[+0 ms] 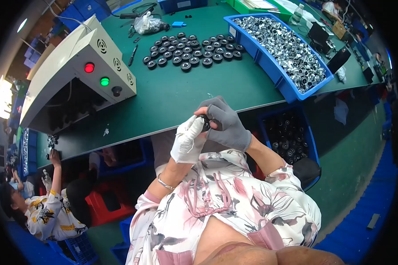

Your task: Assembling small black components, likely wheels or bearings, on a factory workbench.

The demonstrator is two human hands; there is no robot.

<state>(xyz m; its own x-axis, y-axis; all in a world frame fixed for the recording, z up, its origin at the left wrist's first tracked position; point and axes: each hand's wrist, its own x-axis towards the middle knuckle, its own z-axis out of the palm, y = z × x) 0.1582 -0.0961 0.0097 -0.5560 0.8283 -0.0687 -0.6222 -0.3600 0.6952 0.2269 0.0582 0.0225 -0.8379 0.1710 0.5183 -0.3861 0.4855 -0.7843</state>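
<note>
Black round part (pixel 205 124) largely hidden within left grip (pixel 188 139) and right grip (pixel 226 124); blue bin (pixel 169 7) cut off by top edge

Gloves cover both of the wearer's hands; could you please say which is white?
The glove on the left hand is white; the right hand wears grey.

I see a green bench (pixel 172 101). On its near side are a red stool (pixel 96 204) and green floor (pixel 338 148).
</note>
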